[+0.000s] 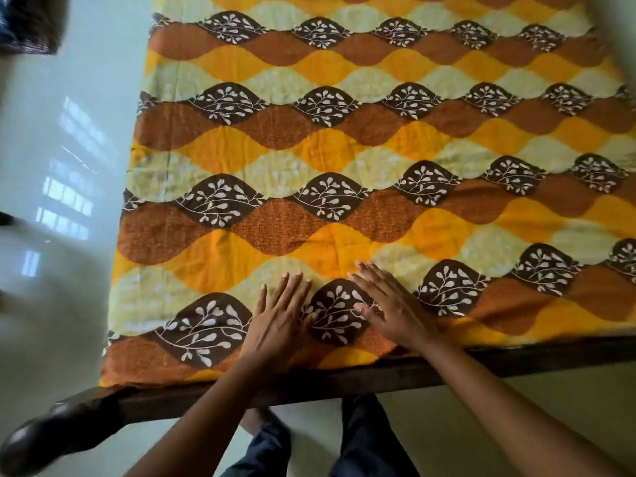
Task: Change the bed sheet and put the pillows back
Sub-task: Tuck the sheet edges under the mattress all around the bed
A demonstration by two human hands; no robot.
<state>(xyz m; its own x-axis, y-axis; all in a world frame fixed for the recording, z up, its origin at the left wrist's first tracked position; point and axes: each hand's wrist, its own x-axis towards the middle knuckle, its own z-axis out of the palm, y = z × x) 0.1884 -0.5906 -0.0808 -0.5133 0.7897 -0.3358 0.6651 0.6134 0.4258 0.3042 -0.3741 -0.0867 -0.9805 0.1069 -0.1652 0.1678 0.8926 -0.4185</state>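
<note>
2 hands, seemingly flat, on sheet

bare forearms and dark blue trousers.

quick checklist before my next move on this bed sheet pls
1. Hands free: left hand and right hand lie flat on the sheet, holding nothing. Ok.
2. Sheet spread over the top: it lies flat with only faint creases. Ok.
3. Near edge: it ends along the wooden bed frame; whether it is tucked under, cannot tell.
4. Left side: the sheet reaches that edge of the bed. Ok.
5. Far and right edges: outside the picture. Cannot tell.
6. Pillows to hand: none shows in view; the blurred dark thing at top left can't be identified. Cannot tell.
</note>
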